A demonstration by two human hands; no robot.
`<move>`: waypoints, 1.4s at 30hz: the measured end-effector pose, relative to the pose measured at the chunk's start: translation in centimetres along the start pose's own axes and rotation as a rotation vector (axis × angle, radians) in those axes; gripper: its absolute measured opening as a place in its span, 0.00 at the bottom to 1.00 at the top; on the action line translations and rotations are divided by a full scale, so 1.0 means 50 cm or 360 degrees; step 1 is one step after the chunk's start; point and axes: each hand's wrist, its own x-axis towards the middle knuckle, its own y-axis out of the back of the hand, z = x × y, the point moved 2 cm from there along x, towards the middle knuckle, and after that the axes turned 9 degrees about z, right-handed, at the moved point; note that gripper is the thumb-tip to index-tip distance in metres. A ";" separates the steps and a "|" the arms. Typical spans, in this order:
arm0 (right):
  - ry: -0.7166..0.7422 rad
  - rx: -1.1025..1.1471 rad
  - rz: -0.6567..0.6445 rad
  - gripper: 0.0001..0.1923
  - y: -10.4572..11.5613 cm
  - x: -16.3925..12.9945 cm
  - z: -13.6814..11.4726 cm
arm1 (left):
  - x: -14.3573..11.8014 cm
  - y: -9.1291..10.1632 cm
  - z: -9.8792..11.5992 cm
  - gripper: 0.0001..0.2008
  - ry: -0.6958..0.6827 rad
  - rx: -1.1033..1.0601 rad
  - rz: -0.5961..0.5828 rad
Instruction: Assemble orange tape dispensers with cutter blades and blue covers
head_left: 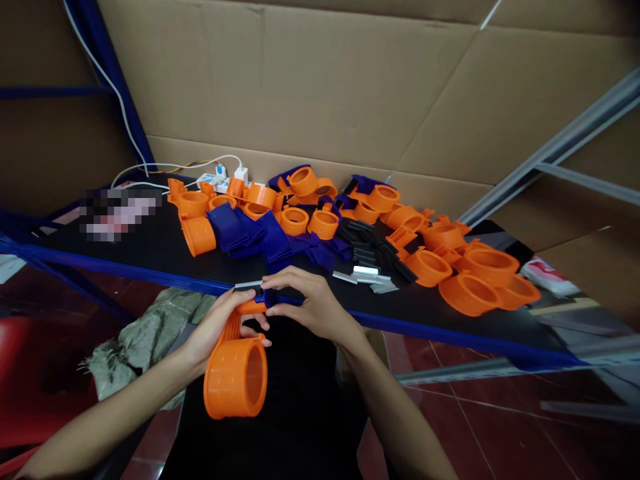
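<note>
Gripping orange dispenser (236,375), left hand (216,331) fingers curled; right hand (314,308) fingers pinching serrated blade (249,284).

Dim, even indoor light falls from above, leaving the floor below the fingers (280,283) dark and murky. Beyond the fingers the black-topped bench (165,253) shows soft sheen, while straight edges bow toward the frame's borders; a pixelated patch (117,212) lies to their left.
</note>
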 end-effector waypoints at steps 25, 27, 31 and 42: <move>0.0101 -0.0006 0.0076 0.17 -0.012 -0.001 0.008 | -0.004 0.000 0.004 0.13 -0.0005 0.0029 -0.0016; 0.0110 -0.0036 0.0076 0.19 -0.012 -0.001 0.007 | -0.001 0.003 0.000 0.13 -0.0022 0.0044 -0.0010; 0.0081 -0.0072 0.0107 0.17 -0.010 -0.003 0.005 | 0.008 0.009 -0.009 0.14 -0.0095 0.0119 -0.0032; 0.0318 -0.0475 -0.0069 0.03 0.002 -0.007 -0.033 | 0.024 0.022 -0.015 0.13 -0.0388 0.0424 -0.0119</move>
